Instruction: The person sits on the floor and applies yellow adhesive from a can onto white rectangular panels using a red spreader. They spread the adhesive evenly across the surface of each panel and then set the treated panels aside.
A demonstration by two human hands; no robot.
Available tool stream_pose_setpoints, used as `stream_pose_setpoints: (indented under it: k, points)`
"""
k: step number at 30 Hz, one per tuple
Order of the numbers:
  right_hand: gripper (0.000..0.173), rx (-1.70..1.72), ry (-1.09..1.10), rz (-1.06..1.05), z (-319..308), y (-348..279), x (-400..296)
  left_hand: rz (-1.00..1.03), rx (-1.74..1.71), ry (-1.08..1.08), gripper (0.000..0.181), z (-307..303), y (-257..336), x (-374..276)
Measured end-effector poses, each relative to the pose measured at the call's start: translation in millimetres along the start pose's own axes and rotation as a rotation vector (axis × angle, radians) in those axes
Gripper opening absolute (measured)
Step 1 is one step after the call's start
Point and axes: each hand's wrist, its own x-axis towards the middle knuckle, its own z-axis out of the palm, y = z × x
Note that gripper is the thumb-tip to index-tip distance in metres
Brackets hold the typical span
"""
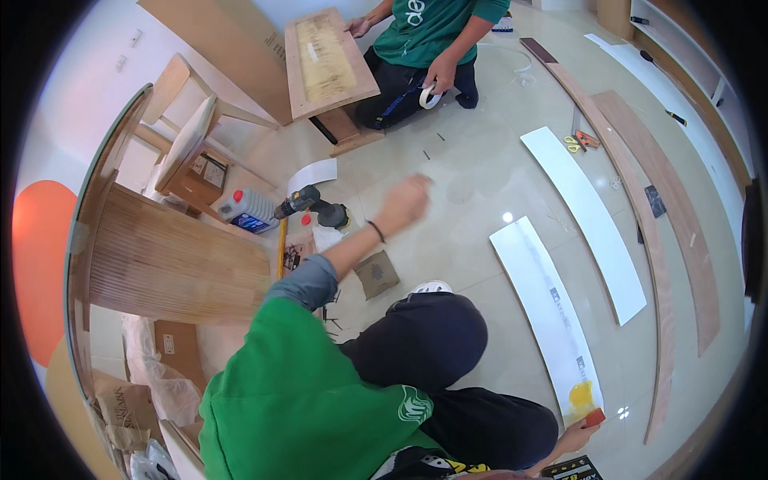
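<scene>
My right hand grips an orange-red scraper at the near end of a long white board on the floor. A puddle of yellow adhesive lies on that end of the board, beside the scraper. Faint printed writing runs along the board. Raised over the tiled floor, my left hand is motion-blurred, its fingers curled; whether it holds anything is unclear. Under that forearm lies a brown abrasive-looking sheet.
A kneeling person steadies an adhesive-coated wooden panel and holds a tape roll. A cordless drill and a jug stand left. Right are another white board, scissors and wooden strips.
</scene>
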Motion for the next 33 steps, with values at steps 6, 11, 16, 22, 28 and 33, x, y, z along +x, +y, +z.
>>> stream_pose_setpoints:
  k: [6,11,16,22,28,33]
  points:
    - [0.053,-0.006,0.031,-0.021,1.5,-9.4,-4.0,-0.135,0.568,0.495,0.037,-119.9,-195.5,101.5]
    - [0.054,-0.062,0.005,-0.029,7.0,-13.2,-0.2,-0.576,0.403,0.089,0.061,-156.2,-316.7,145.3]
    - [0.054,0.000,0.040,-0.086,18.7,19.3,19.0,-0.673,0.297,-0.290,0.072,-127.7,-350.1,162.0]
    - [0.053,0.032,-0.051,-0.071,-4.3,11.1,15.0,-0.690,0.344,-0.087,0.070,-128.7,-312.4,147.6]
    - [0.053,0.034,0.011,-0.098,24.2,22.6,21.9,-0.171,0.309,0.657,0.025,-90.8,-262.5,133.3]
    - [0.055,0.024,-0.076,-0.042,3.8,1.3,15.7,-0.142,-0.182,0.053,0.028,74.8,-118.0,20.6]
